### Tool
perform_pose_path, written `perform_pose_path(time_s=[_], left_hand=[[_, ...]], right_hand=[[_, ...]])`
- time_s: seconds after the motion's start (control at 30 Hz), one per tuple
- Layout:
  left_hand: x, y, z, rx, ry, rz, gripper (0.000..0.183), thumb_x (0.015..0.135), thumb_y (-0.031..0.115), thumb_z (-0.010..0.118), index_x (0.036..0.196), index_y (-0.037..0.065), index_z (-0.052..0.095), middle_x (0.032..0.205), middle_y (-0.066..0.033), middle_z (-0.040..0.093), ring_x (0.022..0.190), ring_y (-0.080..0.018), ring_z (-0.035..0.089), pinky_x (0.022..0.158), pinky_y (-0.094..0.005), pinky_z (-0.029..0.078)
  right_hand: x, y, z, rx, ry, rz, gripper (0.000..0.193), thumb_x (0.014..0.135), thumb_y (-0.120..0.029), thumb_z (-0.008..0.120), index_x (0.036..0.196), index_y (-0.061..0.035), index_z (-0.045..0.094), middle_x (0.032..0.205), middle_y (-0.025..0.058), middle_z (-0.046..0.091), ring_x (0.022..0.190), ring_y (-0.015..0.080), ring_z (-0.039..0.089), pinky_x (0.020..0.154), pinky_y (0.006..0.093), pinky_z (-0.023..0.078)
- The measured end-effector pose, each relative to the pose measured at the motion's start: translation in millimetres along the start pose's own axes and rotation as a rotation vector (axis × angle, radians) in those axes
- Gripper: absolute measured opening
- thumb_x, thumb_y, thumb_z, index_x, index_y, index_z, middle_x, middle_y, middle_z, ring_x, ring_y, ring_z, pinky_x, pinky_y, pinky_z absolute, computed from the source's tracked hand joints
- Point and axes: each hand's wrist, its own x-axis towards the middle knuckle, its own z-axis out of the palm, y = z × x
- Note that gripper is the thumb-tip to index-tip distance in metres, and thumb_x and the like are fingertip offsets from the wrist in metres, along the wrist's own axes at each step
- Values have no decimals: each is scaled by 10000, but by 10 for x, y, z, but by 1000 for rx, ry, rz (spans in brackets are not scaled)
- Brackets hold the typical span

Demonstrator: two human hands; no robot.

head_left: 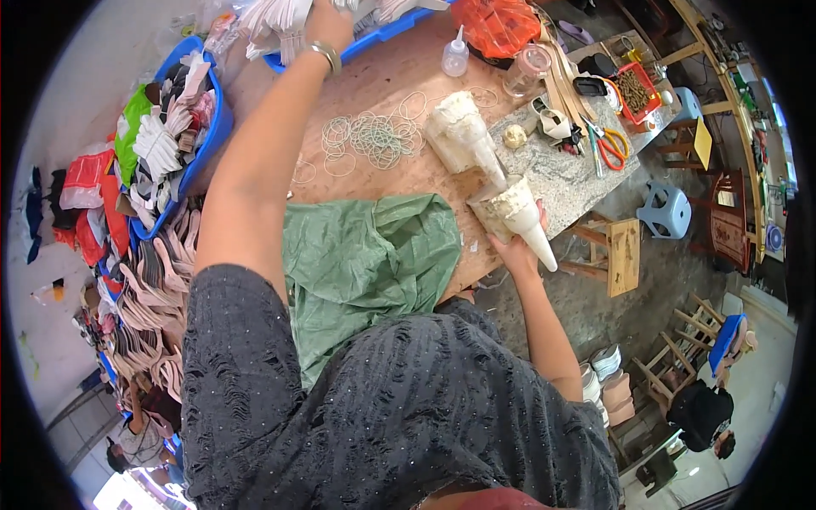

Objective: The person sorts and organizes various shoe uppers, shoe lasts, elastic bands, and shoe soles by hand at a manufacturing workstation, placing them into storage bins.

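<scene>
My left hand (330, 25) reaches to the top edge of the view, over bundles of white strips (280, 21) in a blue bin (365, 42). Its fingers are cut off or hidden there, so its grip does not show. Lower right, my right hand (515, 253) is closed round a crusted off-white pot (501, 208) with a white cone-shaped piece (538, 242) sticking out of it. A second crusted pot (455, 123) stands just beyond, at the table's middle. Green cloth (374, 246) lies crumpled in front of me, near a tangle of pale rubber bands (374, 138).
A clear squeeze bottle (456, 55), a glass jar (529, 68) and an orange bag (497, 25) stand at the back. Orange-handled scissors (612, 151) lie on a stone slab (586, 183). A filled blue tub (217, 119) is left, a wooden stool (622, 255) right.
</scene>
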Motion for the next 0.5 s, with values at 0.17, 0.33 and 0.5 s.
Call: perform_pose_path(time_s=[0.17,0.33,0.5], left_hand=[[-1043,86,510,-281,-461,436,1016,718,360,768,1448,16,150,1437,-240,308,1330,-338,335,1086,-384,296],[-1930,60,901,-333,-578,206,1196,630,347,834,1453,3,38,1490,-247,150,1390,-337,186,1137,-366,197],[-2609,276,1247,-327,-385,-17,1329,556,369,871,1431,-38,-44,1500,-259,7,1404,-358,100,1150,-366,177]], right_hand=[[27,-46,-19,-2,-2,-16,920,559,-345,827,1329,-49,419,1442,295,179,1290,488,214,1062,525,262],[34,-32,-3,21,16,-1,885,562,-346,830,1309,-64,449,1442,290,178,1288,481,216,1058,525,267],[50,-35,0,31,12,1,870,565,-348,832,1301,-71,458,1440,283,181,1285,474,221,1056,526,266]])
